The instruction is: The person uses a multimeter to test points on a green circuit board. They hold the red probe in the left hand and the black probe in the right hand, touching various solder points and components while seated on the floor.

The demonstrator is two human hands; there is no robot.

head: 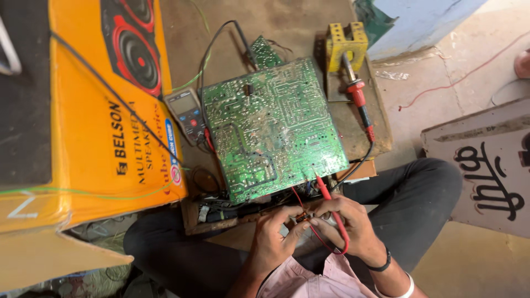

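A: We are holding the red probe (330,205) in our right hand (353,223), fingers closed round its shaft. Its long axis is running diagonally, tip pointing up and left onto the near edge of the green circuit board (273,127), cable end trailing down toward our wrist.

B: And our left hand (273,232) is pinching a small copper-coloured part (302,217) just below that edge, fingers curled shut on it, close beside the right hand.

A: The probe is looking slim and red, with a thin red wire (301,207) looping under it.

B: The board is lying solder side up, slightly turned, overhanging the front of the worktop (287,22) above our lap.

A: We are seeing 1 meter (186,113) touching the board's left edge, and the orange carton (99,138) crowding in just beyond it.

B: To the right, the soldering iron (356,91) is resting in its yellow stand (345,44), leaving a narrow strip of bare worktop. Open floor (441,77) is lying further right.
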